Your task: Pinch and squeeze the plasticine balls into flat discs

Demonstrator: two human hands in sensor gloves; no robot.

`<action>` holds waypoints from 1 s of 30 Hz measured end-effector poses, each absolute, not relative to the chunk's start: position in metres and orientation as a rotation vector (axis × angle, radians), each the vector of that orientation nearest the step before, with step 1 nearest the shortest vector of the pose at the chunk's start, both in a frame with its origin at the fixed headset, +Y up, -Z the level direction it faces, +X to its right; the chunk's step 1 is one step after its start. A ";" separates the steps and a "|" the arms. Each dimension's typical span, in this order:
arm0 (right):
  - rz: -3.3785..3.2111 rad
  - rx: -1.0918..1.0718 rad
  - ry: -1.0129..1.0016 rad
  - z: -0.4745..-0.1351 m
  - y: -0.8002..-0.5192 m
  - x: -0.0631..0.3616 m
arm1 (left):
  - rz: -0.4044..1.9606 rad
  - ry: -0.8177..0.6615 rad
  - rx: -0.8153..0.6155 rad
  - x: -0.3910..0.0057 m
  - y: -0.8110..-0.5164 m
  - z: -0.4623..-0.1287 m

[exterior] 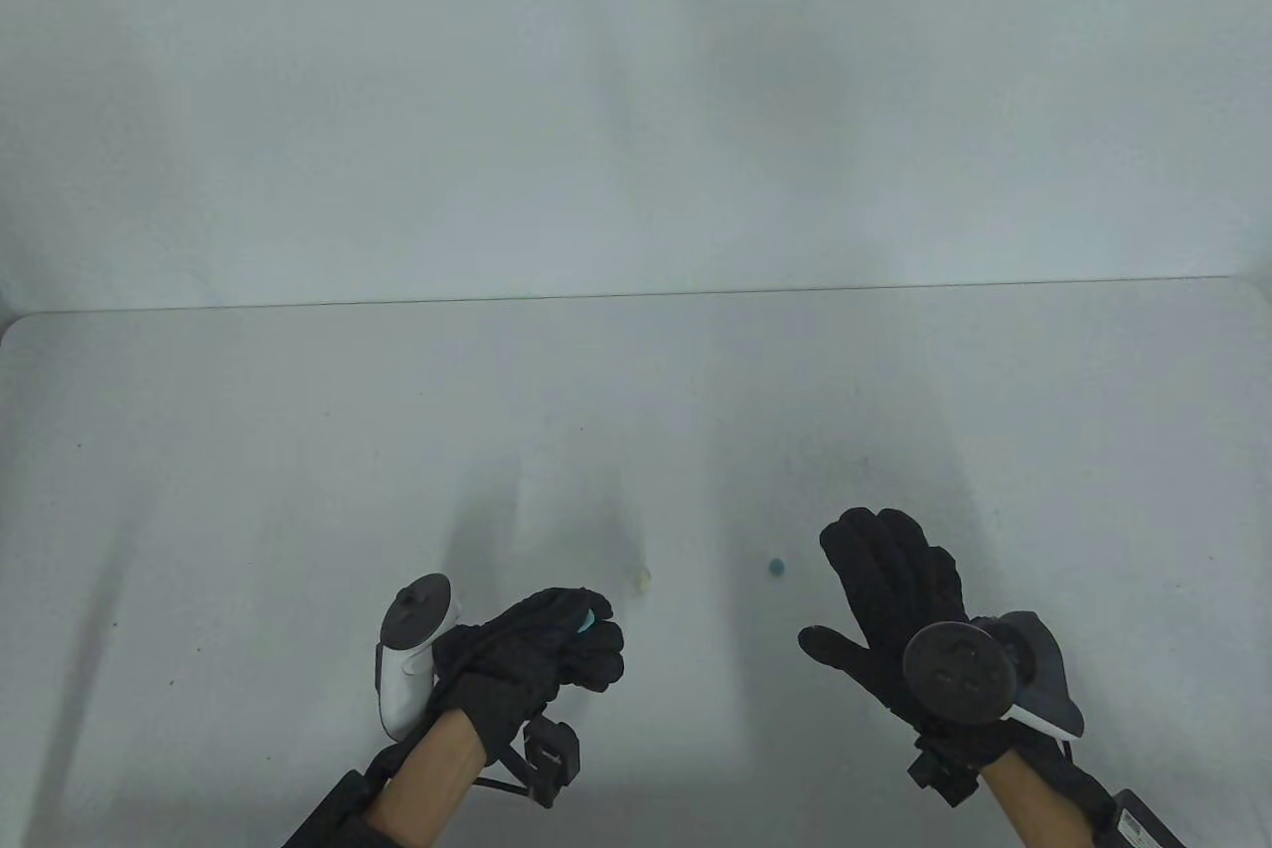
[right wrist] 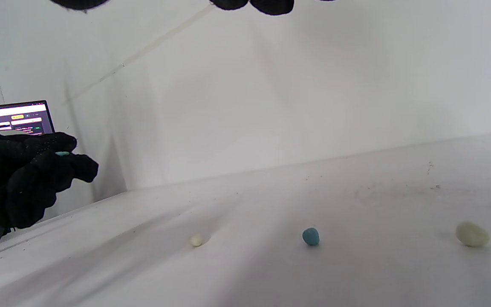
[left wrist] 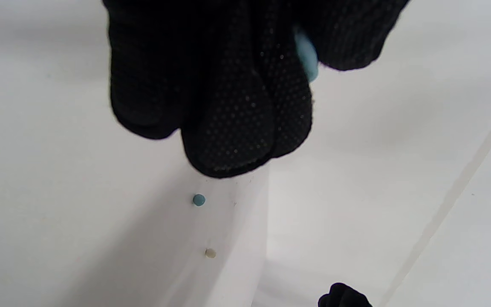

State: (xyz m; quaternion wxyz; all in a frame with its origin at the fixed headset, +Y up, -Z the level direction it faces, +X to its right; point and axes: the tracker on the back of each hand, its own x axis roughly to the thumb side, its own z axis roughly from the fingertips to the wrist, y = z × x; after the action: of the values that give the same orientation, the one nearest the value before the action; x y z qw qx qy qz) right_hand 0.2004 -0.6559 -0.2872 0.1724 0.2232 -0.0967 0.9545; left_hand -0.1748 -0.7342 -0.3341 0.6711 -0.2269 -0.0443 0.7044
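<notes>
In the table view the left hand, low and left of centre, had its fingers curled round a light-blue plasticine piece, pinched between thumb and fingertips and held above the table. In the left wrist view that piece showed as a thin sliver, already looking pressed fairly flat. The right hand, low right, was spread with straight fingers and held nothing. A small blue ball lay just left of its fingers, nearer that hand than the other; a cream ball lay just up-right of the left hand. The right wrist view showed a larger cream lump at lower right
</notes>
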 end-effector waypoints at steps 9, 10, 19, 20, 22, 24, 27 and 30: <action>2.703 0.635 -0.285 -0.287 -0.655 0.201 | 1.477 -0.118 -0.432 -0.175 -0.725 -0.335; 2.703 0.636 -0.286 -0.287 -0.655 0.201 | 1.478 -0.126 -0.432 -0.174 -0.725 -0.335; 2.701 0.632 -0.296 -0.286 -0.655 0.201 | 1.642 -0.137 -0.578 -0.169 -0.734 -0.332; 2.701 0.632 -0.296 -0.286 -0.655 0.201 | 1.626 -0.138 -0.570 -0.169 -0.733 -0.332; 2.704 0.632 -0.290 -0.286 -0.655 0.201 | 1.564 -0.147 -0.526 -0.171 -0.730 -0.333; 2.705 0.631 -0.293 -0.286 -0.655 0.201 | 1.554 -0.140 -0.507 -0.171 -0.727 -0.333; 2.703 0.634 -0.288 -0.287 -0.655 0.201 | 1.528 -0.172 -0.478 -0.171 -0.723 -0.333; 2.705 0.634 -0.291 -0.286 -0.655 0.201 | 1.545 -0.152 -0.476 -0.172 -0.723 -0.333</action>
State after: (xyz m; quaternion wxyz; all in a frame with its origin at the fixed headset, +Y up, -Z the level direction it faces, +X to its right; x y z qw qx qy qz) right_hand 0.2009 -0.6553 -0.2863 0.1731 0.2234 -0.1025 0.9537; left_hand -0.1717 -0.7235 -0.3331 0.6882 -0.2128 -0.0681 0.6902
